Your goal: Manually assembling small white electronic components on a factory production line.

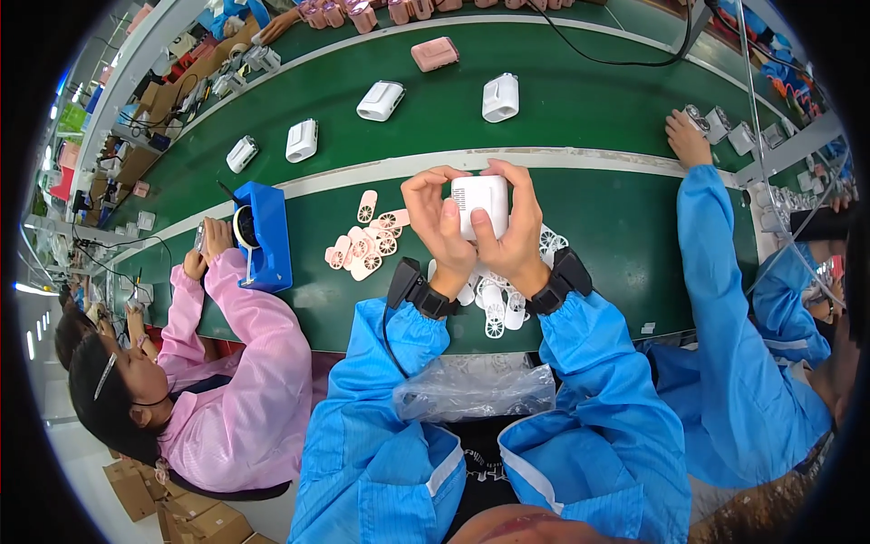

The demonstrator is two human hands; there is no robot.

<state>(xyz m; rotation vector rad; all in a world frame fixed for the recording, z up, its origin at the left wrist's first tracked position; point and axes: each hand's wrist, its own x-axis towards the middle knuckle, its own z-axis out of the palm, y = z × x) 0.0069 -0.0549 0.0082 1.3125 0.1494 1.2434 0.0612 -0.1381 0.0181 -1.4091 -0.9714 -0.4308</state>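
Both my hands hold a small white plastic device (489, 195) with a slotted grille at its left side, raised over the green work surface. My left hand (437, 213) grips its left side, thumb on the front. From the right, my right hand (518, 218) wraps round it, thumb pressed on its lower face. Left of my hands lies a pile of pink flat covers (362, 247) with round spoked openings. Similar white covers (494, 304) lie below and behind my wrists, partly hidden by them.
White devices (500, 97) and a pink one (435, 54) stand spaced along the green belt (562, 100) beyond a pale rail. A blue tape dispenser (269, 236) stands at left, beside a co-worker in pink. At right, a co-worker's hand (687, 136) touches devices. Clear plastic bag (476, 390) lies across my lap.
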